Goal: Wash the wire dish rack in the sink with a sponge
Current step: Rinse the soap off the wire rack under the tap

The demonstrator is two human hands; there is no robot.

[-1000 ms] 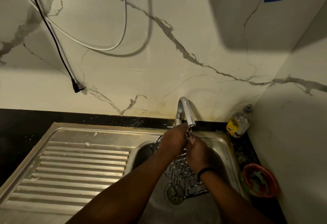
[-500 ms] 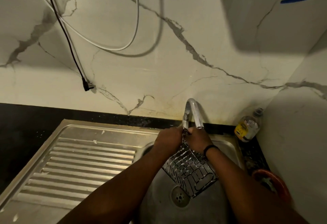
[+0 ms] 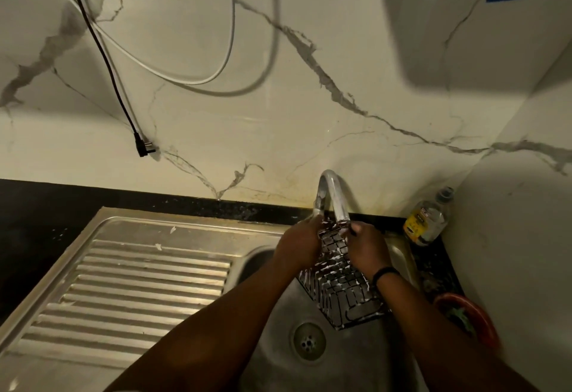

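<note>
The left hand [image 3: 298, 244] and right hand [image 3: 366, 247] each grasp the top of the rack [image 3: 339, 280], tilted under the tap [image 3: 331, 196] over the sink [image 3: 399, 255]. Suds cling to the wires, so scrubbing looks done; rinsing remains. No sponge shows.

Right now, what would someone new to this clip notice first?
Both hands, left hand and right hand, grip a soapy wire dish rack, tilted over the steel sink directly under the curved tap. Next, the loose cables hanging down the veined marble wall. A clear bottle stands in the right corner.
</note>
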